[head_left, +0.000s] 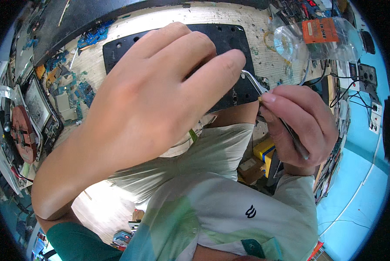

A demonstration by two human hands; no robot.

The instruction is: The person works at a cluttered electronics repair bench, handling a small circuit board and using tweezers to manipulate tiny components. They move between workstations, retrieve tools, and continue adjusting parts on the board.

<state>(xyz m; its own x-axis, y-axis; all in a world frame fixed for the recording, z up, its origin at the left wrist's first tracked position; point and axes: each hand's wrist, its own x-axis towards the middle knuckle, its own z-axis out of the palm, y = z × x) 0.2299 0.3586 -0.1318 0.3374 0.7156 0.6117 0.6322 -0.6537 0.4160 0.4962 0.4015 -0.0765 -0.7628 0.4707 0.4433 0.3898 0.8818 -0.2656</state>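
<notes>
A flat black panel (230, 37) with small holes along its edges lies at the table's near side. My left hand (156, 87) is over it, back upward, with its fingers bent and close together. Whatever lies under those fingers is hidden. In my right hand (303, 122), to the right of the panel, is a pair of silver tweezers (256, 85) with a bent tip. The tip points up and left and comes up to my left index finger. Whether tip and finger touch, I cannot tell.
Circuit board pieces (84, 91) are scattered on the left. Beside them stands an opened device (36, 106). A clear plastic bag with an orange label (321, 37) sits at the far right, near black cables (349, 93). A yellow box (264, 152) is below the table edge.
</notes>
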